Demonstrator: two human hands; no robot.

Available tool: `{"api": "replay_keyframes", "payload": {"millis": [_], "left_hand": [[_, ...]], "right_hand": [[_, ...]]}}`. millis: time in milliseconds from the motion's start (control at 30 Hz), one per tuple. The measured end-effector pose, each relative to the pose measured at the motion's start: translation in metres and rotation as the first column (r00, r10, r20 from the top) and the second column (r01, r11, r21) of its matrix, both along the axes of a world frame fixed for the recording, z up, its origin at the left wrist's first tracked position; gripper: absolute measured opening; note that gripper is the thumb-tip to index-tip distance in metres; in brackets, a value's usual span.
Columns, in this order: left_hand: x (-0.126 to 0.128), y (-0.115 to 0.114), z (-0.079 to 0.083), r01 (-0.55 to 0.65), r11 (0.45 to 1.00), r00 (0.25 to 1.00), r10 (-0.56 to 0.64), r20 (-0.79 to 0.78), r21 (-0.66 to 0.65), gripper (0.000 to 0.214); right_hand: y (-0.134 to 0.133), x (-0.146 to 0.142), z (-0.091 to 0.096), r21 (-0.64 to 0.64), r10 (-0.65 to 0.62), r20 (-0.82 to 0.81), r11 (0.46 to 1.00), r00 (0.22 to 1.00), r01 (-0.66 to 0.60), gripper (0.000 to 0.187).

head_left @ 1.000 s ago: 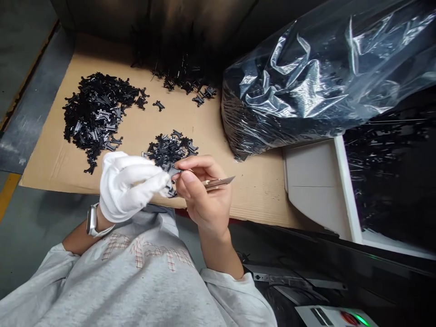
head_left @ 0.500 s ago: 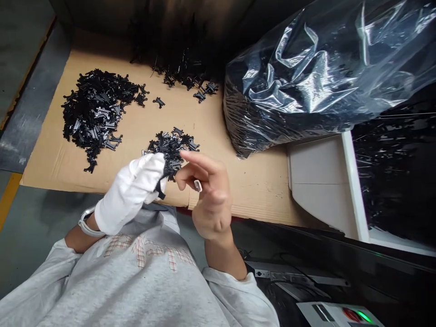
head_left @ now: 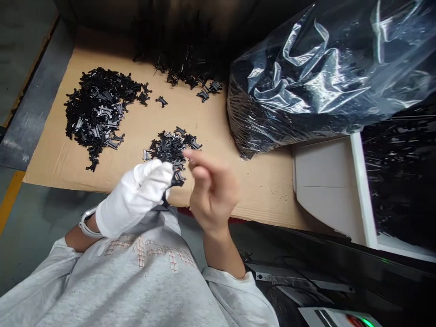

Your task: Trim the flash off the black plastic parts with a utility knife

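Note:
My left hand [head_left: 138, 193], in a white glove, is closed on a small black plastic part [head_left: 165, 199]; its dark end sticks out below the fingertips. Just to the right is my bare right hand [head_left: 214, 190], smeared by motion. Its index finger points toward the glove and the thumb is raised; whether anything lies in it cannot be made out. Behind both hands lies a small pile of black plastic parts [head_left: 170, 145] on the cardboard sheet [head_left: 132, 141], partly hidden by the fingers.
A larger pile of black parts [head_left: 98, 102] lies at the left, with a single part [head_left: 161, 101] near it. More black pieces [head_left: 190, 79] are at the back. A big clear plastic bag [head_left: 299, 81] fills the back right, by a white box [head_left: 327, 181].
My right hand has turned and blurred; the small pale piece seen in it before no longer shows. The gloved hand has shifted slightly right, still with the black part.

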State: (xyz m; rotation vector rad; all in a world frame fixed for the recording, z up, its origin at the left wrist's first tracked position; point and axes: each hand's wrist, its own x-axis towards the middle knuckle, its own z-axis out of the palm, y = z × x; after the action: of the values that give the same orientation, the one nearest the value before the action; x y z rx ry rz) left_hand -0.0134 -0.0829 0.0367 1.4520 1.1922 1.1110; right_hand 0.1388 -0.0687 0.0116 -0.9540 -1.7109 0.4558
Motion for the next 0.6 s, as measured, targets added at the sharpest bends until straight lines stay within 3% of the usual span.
{"api": "replay_keyframes", "payload": {"millis": [67, 167, 200, 233, 333, 433, 533, 600], "left_hand": [[0.000, 0.007, -0.012, 0.081, 0.993, 0.961, -0.055, -0.271, 0.086, 0.040], [0.002, 0.027, -0.039, 0.015, 0.992, 0.872, 0.048, -0.487, 0.125, 0.032], [0.003, 0.034, -0.049, -0.005, 0.993, 0.815, 0.071, -0.575, 0.116, 0.033], [0.005, 0.041, -0.058, -0.024, 0.995, 0.669, 0.087, -0.738, 0.095, 0.034], [0.013, 0.054, -0.077, -0.110, 0.991, 0.570, 0.123, -0.812, 0.073, 0.020], [0.017, 0.051, -0.082, -0.178, 0.980, 0.551, 0.170, -0.817, 0.084, 0.017], [0.008, 0.040, -0.078, -0.216, 0.966, 0.574, 0.242, -0.783, 0.140, 0.017], [-0.006, 0.033, -0.074, -0.272, 0.948, 0.599, 0.303, -0.741, 0.168, 0.020]], "right_hand": [[0.008, 0.009, 0.000, -0.054, -0.126, 0.002, 0.991, 0.992, 0.126, 0.023], [0.028, 0.018, 0.001, -0.132, -0.157, 0.133, 0.976, 0.979, 0.174, 0.024], [0.037, 0.016, 0.002, -0.165, -0.107, 0.215, 0.976, 0.971, 0.144, 0.024], [0.047, 0.010, 0.002, -0.212, -0.032, 0.309, 0.972, 0.951, 0.101, 0.023], [0.080, -0.028, 0.002, -0.391, 0.266, 0.544, 0.919, 0.796, -0.040, 0.021], [0.114, -0.077, -0.005, -0.449, 0.459, 0.644, 0.874, 0.612, -0.183, 0.029], [0.138, -0.114, -0.021, -0.460, 0.495, 0.658, 0.861, 0.567, -0.218, 0.024], [0.146, -0.124, -0.030, -0.460, 0.496, 0.649, 0.860, 0.576, -0.221, 0.017]]}}
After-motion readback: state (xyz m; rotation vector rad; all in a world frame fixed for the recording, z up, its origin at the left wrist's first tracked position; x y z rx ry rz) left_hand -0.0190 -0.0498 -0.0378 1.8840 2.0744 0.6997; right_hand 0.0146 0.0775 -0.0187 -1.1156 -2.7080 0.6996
